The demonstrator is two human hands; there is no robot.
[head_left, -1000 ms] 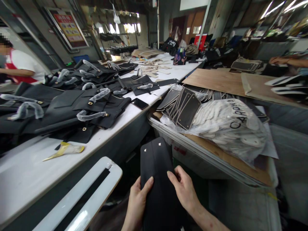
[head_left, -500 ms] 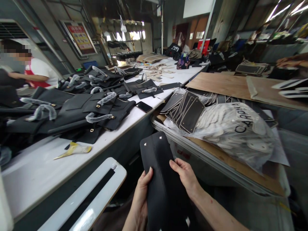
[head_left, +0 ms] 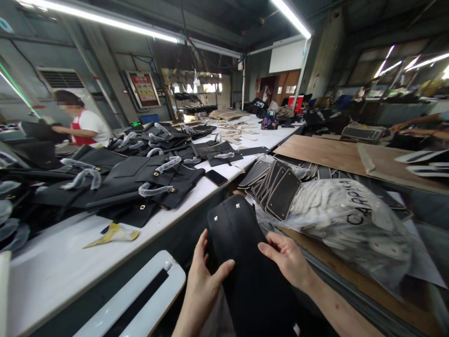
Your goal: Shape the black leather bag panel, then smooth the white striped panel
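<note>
I hold a long black leather panel [head_left: 245,262] with metal studs at its far corners, low in the middle of the view. My left hand [head_left: 203,281] grips its left edge, thumb across the front face. My right hand [head_left: 287,257] holds the right edge, fingers curled onto the surface. The panel runs from near my body out toward a stack of dark oval-cornered pieces [head_left: 277,187].
A long white table [head_left: 70,262] at left carries many black bag parts [head_left: 140,182], a phone [head_left: 216,177] and a yellow scrap [head_left: 112,234]. A clear plastic bag of white pieces [head_left: 343,215] lies at right. A person in a red apron [head_left: 82,126] works far left. Another person's arm [head_left: 421,126] shows far right.
The camera tilted up, showing the ceiling lights. The panel rose and shifted slightly right in my hands; my left thumb now lies across its front.
</note>
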